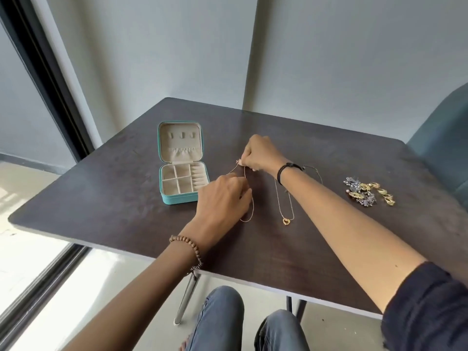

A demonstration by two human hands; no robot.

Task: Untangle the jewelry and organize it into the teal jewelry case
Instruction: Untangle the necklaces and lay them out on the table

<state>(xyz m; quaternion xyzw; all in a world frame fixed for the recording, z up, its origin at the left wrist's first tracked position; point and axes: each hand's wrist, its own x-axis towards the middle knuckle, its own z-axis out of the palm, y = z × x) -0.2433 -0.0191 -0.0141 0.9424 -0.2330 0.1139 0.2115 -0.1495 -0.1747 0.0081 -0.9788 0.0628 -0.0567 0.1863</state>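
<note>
Farthest left on the dark brown wooden counter [101, 203], lying open with lid tipped back: square teal jewelry case with beige lining [186, 198], divided into small compartments plus a ribbed ring section on its right side. Just right of the case, by its front right corner: left grip [222, 196], back upward, brown wooden-bead bracelet [188, 252] at the wrist, fingers curled and pinching a thin rose-gold chain necklace [252, 206], loop trailing on the counter below the knuckles. Right of the case and level with its hinge: right grip [260, 154], black cord band [285, 172] at the wrist, fingertips closed on the upper end of the same chain beside a small pink charm [238, 162]. Farther right of the case, laid out straight on the counter under the right forearm: fine gold chain with open heart pendant [286, 221]. Well right of the case, apart from both chains: heap of silver-blue and gold earrings and gold rings [367, 192].
</note>
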